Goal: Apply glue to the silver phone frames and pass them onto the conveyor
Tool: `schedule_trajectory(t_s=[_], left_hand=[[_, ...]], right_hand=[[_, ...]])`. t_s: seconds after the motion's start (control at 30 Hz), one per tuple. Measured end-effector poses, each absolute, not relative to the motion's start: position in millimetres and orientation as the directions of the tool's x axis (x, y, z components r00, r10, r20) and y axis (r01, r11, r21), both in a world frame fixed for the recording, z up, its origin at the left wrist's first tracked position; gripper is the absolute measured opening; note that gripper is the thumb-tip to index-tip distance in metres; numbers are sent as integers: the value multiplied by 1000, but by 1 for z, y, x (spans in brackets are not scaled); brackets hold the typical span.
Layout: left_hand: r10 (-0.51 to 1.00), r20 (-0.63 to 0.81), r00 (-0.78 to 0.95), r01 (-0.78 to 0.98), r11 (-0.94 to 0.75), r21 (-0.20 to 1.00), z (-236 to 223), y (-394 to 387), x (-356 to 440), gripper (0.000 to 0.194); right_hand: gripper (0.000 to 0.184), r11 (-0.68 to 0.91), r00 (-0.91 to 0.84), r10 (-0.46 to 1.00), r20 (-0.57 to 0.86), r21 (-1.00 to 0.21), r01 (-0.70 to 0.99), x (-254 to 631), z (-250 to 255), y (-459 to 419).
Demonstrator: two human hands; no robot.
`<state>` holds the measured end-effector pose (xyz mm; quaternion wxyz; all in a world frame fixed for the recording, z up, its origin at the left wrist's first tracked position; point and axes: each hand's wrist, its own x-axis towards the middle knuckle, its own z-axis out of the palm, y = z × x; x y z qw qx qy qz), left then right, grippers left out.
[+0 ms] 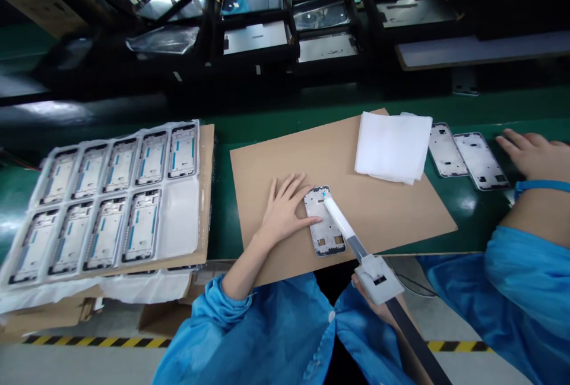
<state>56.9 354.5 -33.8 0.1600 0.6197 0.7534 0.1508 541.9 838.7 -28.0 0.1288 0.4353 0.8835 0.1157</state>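
A silver phone frame [328, 235] lies on a brown cardboard sheet [378, 207] on the green bench. My left hand [285, 207] rests flat beside it, fingertips touching its left edge and holding it down. My right hand [376, 308], mostly hidden under the tool, grips a white handheld tool [374, 275]. The tool's long white nozzle [339, 215] lies across the frame, its tip near the frame's top edge. A dark cable trails from the tool toward the lower right.
A white tray [178, 218] with several phone frames sits at left on cardboard. A folded white cloth [394, 144] lies on the sheet's far right corner. Two more frames [467, 156] lie right, near a co-worker's hand [534, 153] with a blue wristband. Black trays stand behind.
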Motion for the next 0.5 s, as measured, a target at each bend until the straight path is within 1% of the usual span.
schedule_trajectory(t_s=[0.07, 0.13, 0.2, 0.3, 0.33, 0.4, 0.5], left_hand=[[982, -60, -181, 886, 189, 424, -33, 355, 57, 89], [981, -63, -182, 887, 192, 421, -32, 355, 58, 90], [981, -67, -184, 888, 195, 417, -31, 355, 58, 91], [980, -71, -186, 890, 198, 411, -31, 356, 57, 91], [980, -71, -186, 891, 199, 409, -31, 356, 57, 91], [980, -71, -188, 892, 200, 405, -32, 356, 57, 91], [980, -68, -189, 893, 200, 403, -33, 356, 57, 91]], right_hand=[[84, 593, -586, 798, -140, 355, 723, 540, -26, 837], [85, 594, -588, 797, -141, 363, 718, 540, -25, 836], [84, 599, -595, 795, -122, 319, 735, 540, -27, 837], [84, 613, -609, 788, -92, 218, 759, 543, -30, 841], [85, 611, -608, 789, -84, 204, 765, 544, -31, 842], [85, 612, -609, 788, -92, 220, 759, 544, -32, 843], [81, 614, -616, 781, -104, 308, 727, 546, -31, 845]])
